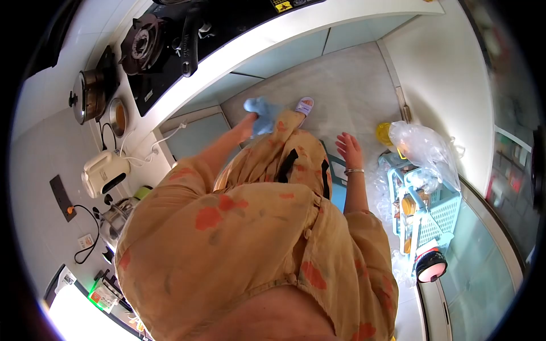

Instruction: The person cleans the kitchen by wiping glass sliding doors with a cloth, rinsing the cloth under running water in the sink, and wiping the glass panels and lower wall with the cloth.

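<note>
A light blue cloth (265, 115) hangs bunched in my left hand (248, 125), out in front of my left knee and above the floor. The fingers of that hand are partly covered by the cloth and slightly blurred. On the other side, my right hand (349, 150) is held beside my right leg with its fingers apart and nothing in it. A bracelet (354, 170) circles the right wrist. Just below this hand, a blue surface (338, 192) shows partly beside my leg; what it belongs to is hidden.
A light blue basket rack (435, 219) with jars and plastic bags (424, 145) stands at the right. Along the left runs a counter with a gas stove (142, 42), a pan handle (189, 48), a pot (88, 96) and a cream appliance (106, 172). A slippered foot (305, 105) rests on the grey floor (352, 85).
</note>
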`<action>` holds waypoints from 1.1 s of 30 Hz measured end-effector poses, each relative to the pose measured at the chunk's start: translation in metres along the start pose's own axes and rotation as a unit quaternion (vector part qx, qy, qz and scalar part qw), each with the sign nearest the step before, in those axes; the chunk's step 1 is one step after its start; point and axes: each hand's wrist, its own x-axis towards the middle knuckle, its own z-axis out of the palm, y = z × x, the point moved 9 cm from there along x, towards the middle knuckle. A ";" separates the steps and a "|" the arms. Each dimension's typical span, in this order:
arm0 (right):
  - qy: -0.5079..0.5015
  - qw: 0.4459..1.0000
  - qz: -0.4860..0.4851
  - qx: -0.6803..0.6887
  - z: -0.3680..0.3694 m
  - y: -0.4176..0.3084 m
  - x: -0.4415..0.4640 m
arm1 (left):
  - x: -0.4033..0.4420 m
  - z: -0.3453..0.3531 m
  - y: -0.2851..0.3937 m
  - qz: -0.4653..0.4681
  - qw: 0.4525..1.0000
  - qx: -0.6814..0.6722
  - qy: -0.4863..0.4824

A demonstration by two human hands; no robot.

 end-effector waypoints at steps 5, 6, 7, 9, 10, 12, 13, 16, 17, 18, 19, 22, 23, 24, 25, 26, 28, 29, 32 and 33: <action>-0.028 0.997 0.051 0.044 0.056 0.015 -0.012 | -0.015 0.121 0.078 -0.008 0.920 0.368 -0.133; -0.023 0.983 0.095 0.156 0.066 0.033 -0.011 | -0.006 0.156 0.068 0.125 0.835 0.508 -0.169; -0.017 0.956 0.136 0.259 0.072 0.046 -0.015 | -0.011 0.170 0.065 0.118 0.839 0.494 -0.195; -0.044 0.934 0.123 0.332 0.078 0.078 0.012 | -0.007 0.187 0.052 0.107 0.835 0.493 -0.222; -0.066 0.912 0.110 0.389 0.083 0.096 0.015 | -0.025 0.197 0.049 0.127 0.841 0.474 -0.229; -0.042 0.878 0.093 0.468 0.084 0.115 0.033 | -0.034 0.198 0.038 0.139 0.843 0.465 -0.233; -0.046 0.874 0.099 0.474 0.089 0.117 0.035 | -0.045 0.185 0.045 0.208 0.865 0.402 -0.217; -0.028 0.838 0.077 0.540 0.085 0.125 0.052 | -0.066 0.105 0.082 0.313 0.842 0.423 -0.121; -0.029 0.834 0.081 0.546 0.085 0.130 0.059 | -0.064 0.064 0.084 0.223 0.855 0.459 -0.087; -0.021 0.835 0.075 0.545 0.081 0.135 0.066 | -0.076 0.022 0.107 0.300 0.805 0.512 0.022; -0.010 0.836 0.072 0.545 0.078 0.145 0.069 | -0.088 -0.004 0.137 0.358 0.721 0.587 0.083; -0.013 0.825 0.081 0.559 0.072 0.183 0.087 | -0.079 -0.091 0.155 0.276 0.746 0.589 0.146; -0.003 0.824 0.093 0.559 0.066 0.199 0.089 | -0.081 -0.087 0.172 0.316 0.634 0.692 0.142; -0.010 0.819 0.101 0.565 0.061 0.213 0.093 | -0.076 -0.092 0.174 0.319 0.617 0.708 0.130; -0.007 0.817 0.107 0.566 0.057 0.220 0.092 | -0.075 -0.097 0.173 0.320 0.601 0.723 0.121; 0.013 0.825 0.110 0.555 0.050 0.227 0.090 | -0.070 -0.102 0.172 0.311 0.606 0.725 0.108; 0.062 0.848 0.112 0.514 0.043 0.230 0.084 | -0.061 -0.113 0.166 0.307 0.611 0.723 0.097; 0.061 0.848 0.114 0.515 0.045 0.231 0.084 | -0.055 -0.118 0.164 0.310 0.614 0.721 0.088; 0.100 0.851 0.114 0.502 0.031 0.249 0.094 | -0.049 -0.130 0.155 0.345 0.590 0.727 0.070; 0.101 0.850 0.116 0.504 0.030 0.255 0.097 | -0.048 -0.131 0.153 0.359 0.575 0.732 0.066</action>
